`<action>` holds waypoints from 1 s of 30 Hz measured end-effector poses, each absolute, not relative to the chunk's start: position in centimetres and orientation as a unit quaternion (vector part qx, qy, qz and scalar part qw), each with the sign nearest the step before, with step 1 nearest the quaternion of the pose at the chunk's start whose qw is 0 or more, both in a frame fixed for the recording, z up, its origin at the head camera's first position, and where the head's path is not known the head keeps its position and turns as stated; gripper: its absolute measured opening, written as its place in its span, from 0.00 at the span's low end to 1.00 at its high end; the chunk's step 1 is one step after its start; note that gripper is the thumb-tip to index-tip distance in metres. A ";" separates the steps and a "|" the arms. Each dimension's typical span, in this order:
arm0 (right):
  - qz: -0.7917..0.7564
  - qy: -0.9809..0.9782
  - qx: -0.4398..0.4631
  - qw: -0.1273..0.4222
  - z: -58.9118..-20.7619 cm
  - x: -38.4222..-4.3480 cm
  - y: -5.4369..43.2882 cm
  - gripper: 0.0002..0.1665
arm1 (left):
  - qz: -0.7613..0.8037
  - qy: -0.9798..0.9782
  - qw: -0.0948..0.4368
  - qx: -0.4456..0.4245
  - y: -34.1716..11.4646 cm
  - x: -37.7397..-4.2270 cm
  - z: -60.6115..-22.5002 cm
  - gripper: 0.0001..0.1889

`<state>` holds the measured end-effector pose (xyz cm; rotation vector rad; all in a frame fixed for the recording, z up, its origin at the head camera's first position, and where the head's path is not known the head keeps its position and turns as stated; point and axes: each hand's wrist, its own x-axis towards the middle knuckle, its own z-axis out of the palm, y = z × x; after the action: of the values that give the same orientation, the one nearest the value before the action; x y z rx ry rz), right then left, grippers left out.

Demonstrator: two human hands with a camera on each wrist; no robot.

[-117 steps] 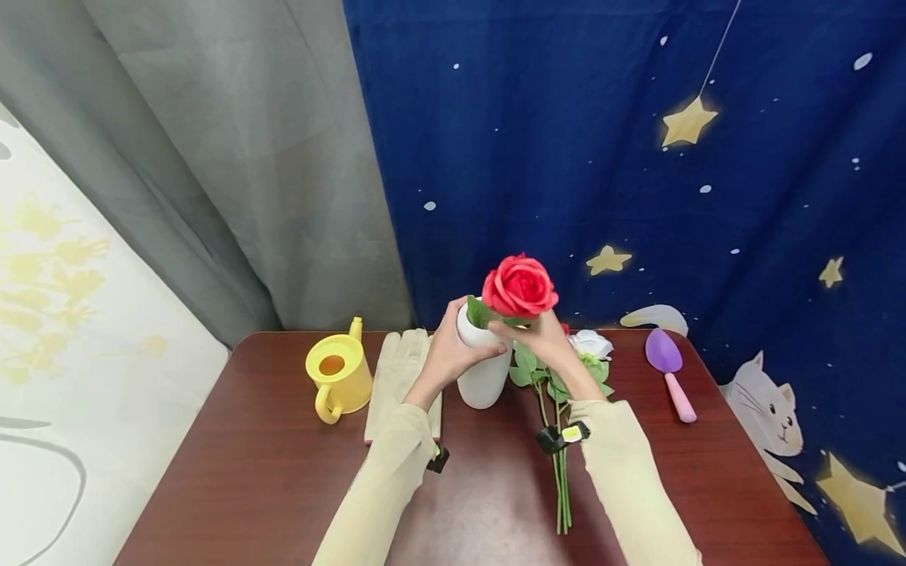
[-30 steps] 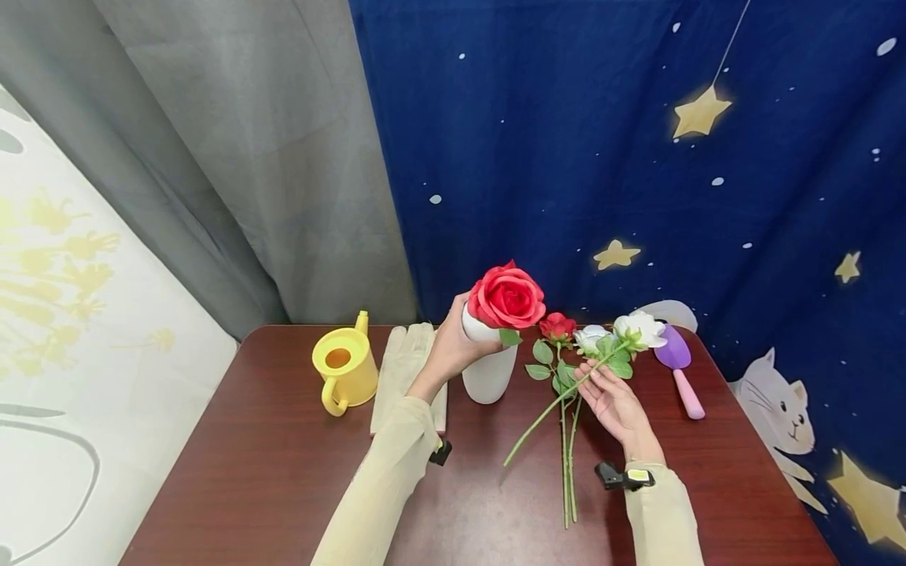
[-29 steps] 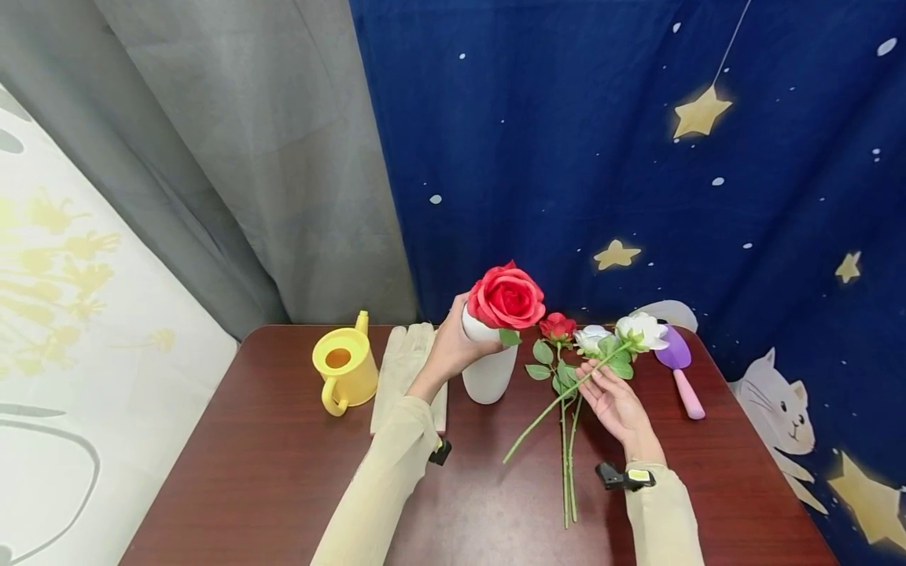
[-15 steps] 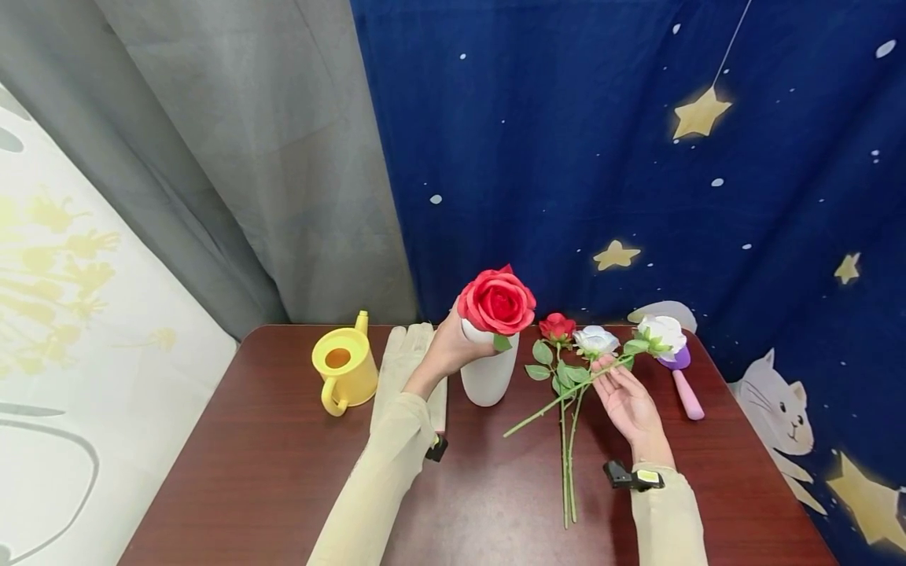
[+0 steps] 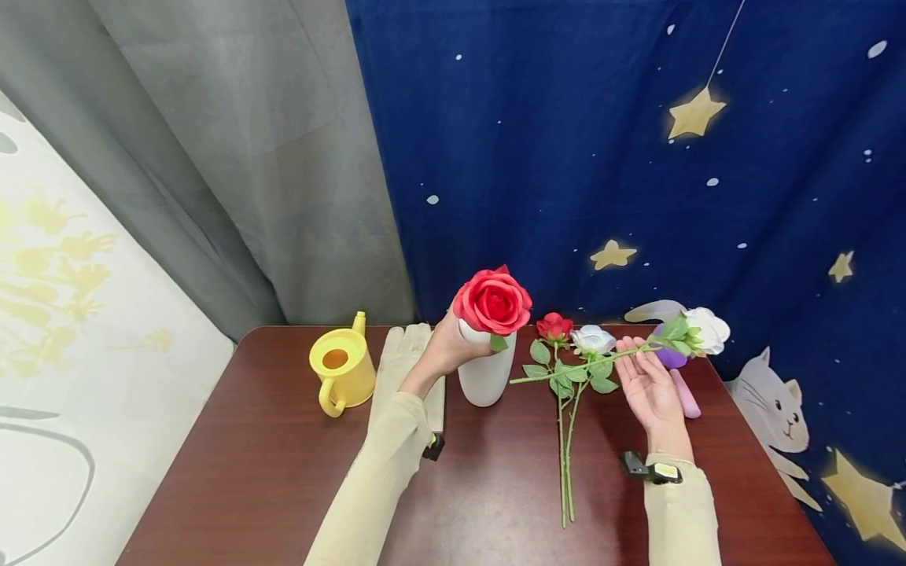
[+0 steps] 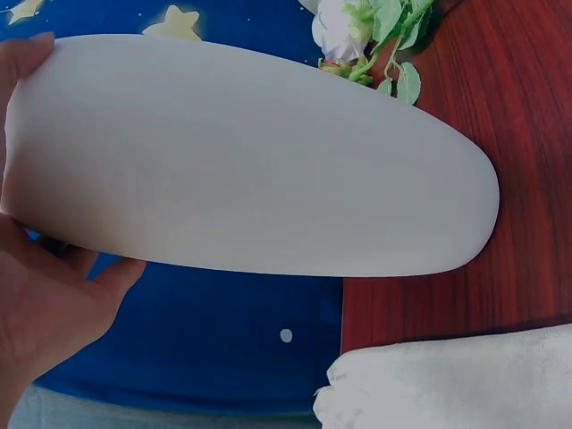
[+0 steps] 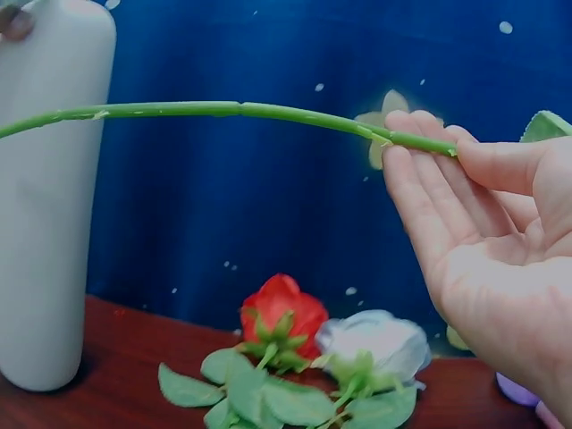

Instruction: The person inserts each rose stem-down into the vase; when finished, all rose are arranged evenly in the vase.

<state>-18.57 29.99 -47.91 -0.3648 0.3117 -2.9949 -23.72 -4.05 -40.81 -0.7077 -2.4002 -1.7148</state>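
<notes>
My left hand [image 5: 444, 347] grips the tall white vase [image 5: 487, 379] around its upper part, thumb and fingers on opposite sides in the left wrist view. A red rose [image 5: 493, 302] stands in the vase, its bloom over the mouth and a leaf at the rim. To the right, my right hand [image 5: 653, 397] pinches the green stem [image 7: 295, 114] of a white rose [image 5: 708, 332] between thumb and fingers, palm up. That stem lies nearly level, bloom to the right, its cut end pointing toward the vase.
Another red rose [image 5: 554, 327] and a pale white rose [image 5: 593, 339] lie on the table [image 5: 283, 487] below the held stem. A purple trowel with a pink handle [image 5: 685, 393] is behind my right hand. Gloves [image 5: 393, 377] and a yellow watering can [image 5: 348, 377] are left.
Earlier both hands were at the vase with the red rose. My right hand has since left it, picked up the white rose, and moved right while the stem turned more level.
</notes>
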 end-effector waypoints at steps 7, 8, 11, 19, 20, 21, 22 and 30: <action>-0.989 0.069 -0.128 0.019 -45.9 -18.6 30.9 0.21 | -0.566 -0.788 0.053 -0.235 -4.0 -23.6 -40.6 0.54; -0.989 0.065 -0.128 0.014 -45.6 -18.6 31.0 0.20 | -0.569 -0.785 0.053 -0.240 -4.0 -23.4 -40.3 0.54; -0.990 0.061 -0.127 0.000 -44.6 -18.7 31.2 0.19 | -0.583 -0.767 0.055 -0.262 -4.0 -22.8 -39.0 0.53; -0.992 0.052 -0.118 -0.016 -42.3 -19.2 30.7 0.16 | -0.585 -0.763 0.054 -0.268 -3.9 -22.4 -38.6 0.50; -0.992 0.047 -0.116 -0.016 -42.1 -19.3 30.6 0.16 | -0.583 -0.767 0.053 -0.263 -3.9 -22.6 -38.9 0.51; -0.992 0.044 -0.115 -0.015 -41.8 -19.4 30.5 0.15 | -0.584 -0.765 0.052 -0.264 -3.8 -23.0 -39.3 0.52; -0.993 0.042 -0.113 -0.015 -41.6 -19.4 30.4 0.15 | -0.583 -0.767 0.054 -0.264 -3.8 -23.3 -39.7 0.53; -0.993 0.053 -0.098 -0.022 -39.5 -19.9 29.1 0.12 | -0.571 -0.780 0.058 -0.248 -3.8 -24.0 -40.9 0.55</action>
<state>-19.92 29.14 -39.54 -0.3134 0.1688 -3.1652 -24.02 -3.85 -40.88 -0.7521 -2.3641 -1.7318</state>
